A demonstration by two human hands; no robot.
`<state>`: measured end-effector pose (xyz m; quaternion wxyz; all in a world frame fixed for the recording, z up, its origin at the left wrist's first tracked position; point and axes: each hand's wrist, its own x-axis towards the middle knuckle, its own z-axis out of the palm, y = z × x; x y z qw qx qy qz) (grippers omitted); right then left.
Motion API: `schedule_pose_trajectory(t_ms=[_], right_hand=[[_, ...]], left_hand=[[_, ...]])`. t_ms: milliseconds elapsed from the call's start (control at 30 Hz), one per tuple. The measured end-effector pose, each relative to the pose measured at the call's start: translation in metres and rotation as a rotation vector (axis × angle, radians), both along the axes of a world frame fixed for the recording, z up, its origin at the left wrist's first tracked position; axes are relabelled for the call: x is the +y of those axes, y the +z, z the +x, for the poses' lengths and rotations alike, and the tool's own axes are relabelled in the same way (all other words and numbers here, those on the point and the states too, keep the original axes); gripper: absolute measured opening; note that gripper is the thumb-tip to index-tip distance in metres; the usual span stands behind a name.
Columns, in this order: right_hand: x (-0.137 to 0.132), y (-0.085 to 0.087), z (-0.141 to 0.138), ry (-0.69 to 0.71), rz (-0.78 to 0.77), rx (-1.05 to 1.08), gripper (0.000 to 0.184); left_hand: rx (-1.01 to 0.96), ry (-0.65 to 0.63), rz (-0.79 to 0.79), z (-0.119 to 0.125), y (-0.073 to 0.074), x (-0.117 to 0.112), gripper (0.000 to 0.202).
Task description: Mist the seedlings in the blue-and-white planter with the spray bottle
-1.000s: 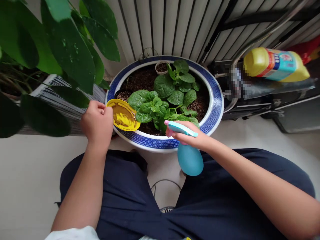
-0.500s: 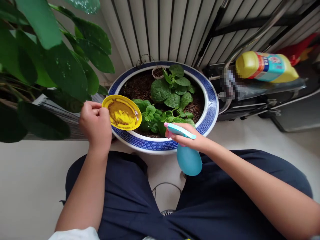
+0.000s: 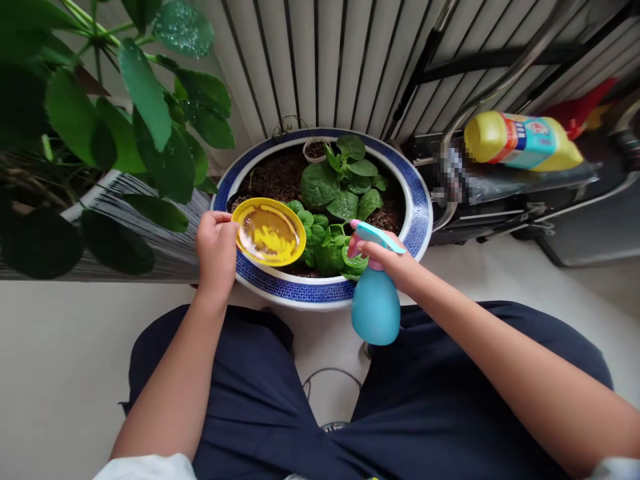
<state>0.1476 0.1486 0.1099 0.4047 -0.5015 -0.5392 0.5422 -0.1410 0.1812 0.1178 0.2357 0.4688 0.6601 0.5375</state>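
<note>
My left hand (image 3: 217, 257) pinches the edge of a small yellow dish (image 3: 270, 233) with brown, wet-looking soil residue inside. The dish is tilted over the left front part of a round blue-and-white planter (image 3: 295, 290). My right hand (image 3: 387, 257) is closed round the neck of a blue spray bottle (image 3: 376, 310) with a pink nozzle and trigger, held at the planter's front right rim. Leafy green plants (image 3: 340, 190) grow from the dark soil (image 3: 277, 172). A small white cup (image 3: 316, 151) of soil sits at the back of the planter.
A large-leaved plant (image 3: 165, 153) with water drops overhangs from the left. Behind the planter stands a white ribbed radiator (image 3: 325, 60). To the right, a yellow bottle (image 3: 525, 140) lies on a folded metal-framed cart (image 3: 480, 217). My knees flank the planter's front.
My left hand and the yellow dish have moved right, further over the planter. The spray bottle has shifted slightly and stands more upright, its nozzle a little further right.
</note>
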Motion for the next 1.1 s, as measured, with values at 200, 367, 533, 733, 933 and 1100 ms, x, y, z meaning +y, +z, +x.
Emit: schedule_pose_trajectory(t_ms=[200,367,533,733,933,1100], right_hand=[[0.019,0.001,0.008,-0.210,0.010,0.007,0.018],[0.025,0.006,0.018,-0.219,0.028,0.099,0.008],[0.028,0.009,0.023,-0.138,0.092,0.114,0.010],[0.028,0.006,0.021,-0.140,0.017,0.100,0.040],[0.019,0.004,0.022,-0.115,0.012,0.137,0.030],[0.014,0.000,0.033,-0.096,0.078,0.103,0.007]], left_hand=[[0.176,-0.246,-0.219,-0.007,0.002,-0.006,0.011],[0.248,-0.561,-0.347,-0.003,0.005,-0.013,0.011],[0.197,-0.807,-0.437,-0.003,-0.002,-0.015,0.013],[0.121,-1.030,-0.467,0.003,-0.014,-0.014,0.016],[0.123,-1.064,-0.431,0.007,-0.018,-0.016,0.021],[0.092,-1.032,-0.430,0.006,-0.023,-0.018,0.024]])
